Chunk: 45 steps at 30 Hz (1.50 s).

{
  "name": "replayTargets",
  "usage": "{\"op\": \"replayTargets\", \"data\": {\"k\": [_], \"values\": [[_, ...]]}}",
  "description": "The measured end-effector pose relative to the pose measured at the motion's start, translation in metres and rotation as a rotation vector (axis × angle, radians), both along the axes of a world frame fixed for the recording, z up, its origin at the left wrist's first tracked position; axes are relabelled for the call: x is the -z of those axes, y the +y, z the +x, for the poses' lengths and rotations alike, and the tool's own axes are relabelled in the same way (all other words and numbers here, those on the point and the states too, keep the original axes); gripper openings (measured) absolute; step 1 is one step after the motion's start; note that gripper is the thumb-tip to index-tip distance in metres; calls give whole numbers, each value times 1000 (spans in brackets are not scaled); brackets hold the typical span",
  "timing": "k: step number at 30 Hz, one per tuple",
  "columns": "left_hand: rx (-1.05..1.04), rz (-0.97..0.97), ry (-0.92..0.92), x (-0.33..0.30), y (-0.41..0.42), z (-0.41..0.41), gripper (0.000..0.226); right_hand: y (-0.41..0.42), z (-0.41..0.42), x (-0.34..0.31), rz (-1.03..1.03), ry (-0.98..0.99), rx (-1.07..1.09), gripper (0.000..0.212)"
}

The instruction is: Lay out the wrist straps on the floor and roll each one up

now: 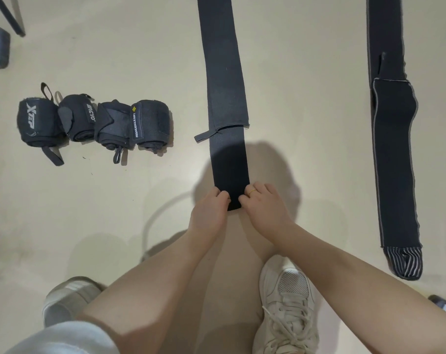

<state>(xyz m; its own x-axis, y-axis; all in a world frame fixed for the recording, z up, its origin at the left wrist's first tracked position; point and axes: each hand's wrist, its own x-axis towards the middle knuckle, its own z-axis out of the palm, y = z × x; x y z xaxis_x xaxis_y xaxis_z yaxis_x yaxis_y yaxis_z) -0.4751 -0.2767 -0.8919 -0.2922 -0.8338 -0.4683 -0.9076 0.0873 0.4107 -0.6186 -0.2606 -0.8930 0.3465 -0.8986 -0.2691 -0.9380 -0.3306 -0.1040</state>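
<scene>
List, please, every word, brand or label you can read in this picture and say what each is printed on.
"XTEP": on the leftmost rolled strap.
"MANUEKLEAR": on a tag on the rightmost rolled strap.
Second rolled strap: white lettering, too blurred to read with certainty.
Flat strap held by the left hand and right hand, and the striped strap: no text visible.

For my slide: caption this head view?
Both hands start rolling a flat wrist strap beside four rolled ones.

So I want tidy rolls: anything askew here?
Nothing serious. The right strap lies slightly wavy, its near part kinked. Both hands pinch the middle strap, which lies straight.
</scene>
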Motion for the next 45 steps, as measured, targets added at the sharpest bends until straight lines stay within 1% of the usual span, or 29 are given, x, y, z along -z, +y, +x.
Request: {"op": "replayTargets", "data": {"k": [1, 3, 4, 6, 7, 8, 11, 13, 14, 17, 19, 20, 21, 22, 23, 25, 26, 28, 29, 30, 31, 33, 34, 36, 38, 41, 44, 45], "values": [[-1, -2, 29, -1, 0, 2, 23, -2, 0, -2, 63, -22, 71, 14], [13, 3, 69, -3, 0, 6, 24, -7, 0, -6, 202, -60, 188, 9], [13, 7, 81, -4, 0, 8, 23, -10, -1, -8, 279, -75, 236, 13], [-23, 1, 107, -5, -1, 9, 22, -17, -4, -6, 331, -192, 350, 17], [-44, -10, 111, -5, -2, 7, 22, -19, -4, -6, 335, -202, 382, 16], [-58, -18, 102, -4, -4, 5, 22, -22, -2, -7, 294, -154, 361, 14], [-100, -14, 41, -5, -14, -2, 19, -23, 3, -4, 31, -15, 132, 9], [-148, -19, 33, -7, -19, -5, 12, -24, 2, -3, -63, 18, 3, 22], [-163, -26, 33, -7, -21, -6, 10, -24, -1, -2, -69, 25, -45, 23], [-180, -20, 40, -6, -22, -7, 11, -22, -10, 6, -117, 32, -224, 15], [-213, -8, 67, -3, -23, -8, 12, -28, -11, 7, -102, 56, -248, 23], [-233, -15, 87, -2, -23, -8, 13, -32, -10, 3, -90, 59, -216, 24], [-245, -34, 113, -2, -23, -7, 14, -35, -10, 1, -58, 52, -174, 21], [-238, -60, 138, -1, -22, -6, 16, -39, -8, -4, 38, 31, -106, 16], [-214, -85, 157, 0, -20, -4, 19, -43, -9, -2, 136, 10, -35, 17], [-165, -118, 164, 1, -17, 1, 24, -48, -12, -1, 240, -58, 61, 28], [-160, -126, 163, 1, -18, 2, 24, -50, -12, -2, 280, -130, 152, 28], [-174, -120, 157, 0, -23, 1, 22, -53, -12, -2, 319, -283, 330, 26], [-189, -103, 135, -1, -29, -1, 22, -55, -12, -2, 317, -327, 400, 25], [-206, -77, 103, -2, -36, -4, 23, -56, -11, -3, 294, -328, 420, 22], [-226, -49, 76, -3, -43, -7, 23, -56, -10, -2, 205, -261, 355, 16], [-240, -24, 46, -5, -54, -13, 19, -55, -8, 3, -37, -119, 143, 11], [-250, -13, 41, -5, -56, -15, 16, -55, -9, 5, -107, -57, 47, 10], [-326, 28, 50, -4, -59, -16, 13, -53, -14, 12, -177, -17, -85, 16], [-382, 56, 56, -2, -61, -15, 14, -53, -19, 13, -191, -27, -151, 16], [-400, 68, 59, 1, -63, -12, 15, -59, -17, 10, -161, -68, -181, 26], [-357, 50, 43, -1, -61, -12, 19, -66, -11, 2, -66, -121, -125, 13], [-324, 38, 36, -3, -58, -12, 22, -67, -10, 1, 22, -132, -104, 9]]}}
